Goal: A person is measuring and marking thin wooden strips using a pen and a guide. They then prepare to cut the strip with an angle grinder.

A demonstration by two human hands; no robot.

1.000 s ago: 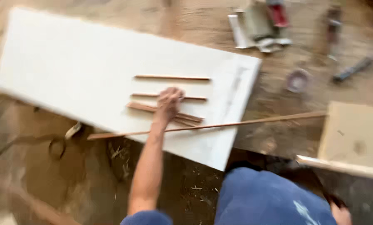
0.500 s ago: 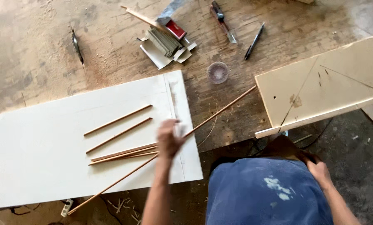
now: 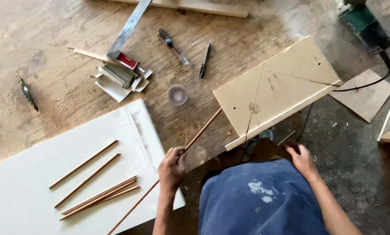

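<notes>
My left hand (image 3: 172, 166) is closed around a long thin wooden strip (image 3: 201, 131) that runs diagonally from the lower left up to the edge of a pale plywood jig board (image 3: 273, 87). Under the hand lies a white panel (image 3: 33, 182) with several short brown wooden strips (image 3: 87, 179) on it. My right hand (image 3: 303, 159) rests by my knee, fingers bent on a dark object below the jig board; what it touches is unclear. My blue trousers (image 3: 260, 200) fill the bottom middle.
On the wooden floor lie a metal ruler (image 3: 129, 27), a small stack of sandpaper-like sheets (image 3: 121, 76), a screwdriver (image 3: 172, 45), a pen (image 3: 205, 58), a round clear lid (image 3: 177, 94) and a saw blade (image 3: 27, 93). A green power tool (image 3: 362, 24) with its cable sits top right.
The view has shifted left and closer. My left hand has moved from the short strips to grip the long strip, whose far end now touches the jig board.
</notes>
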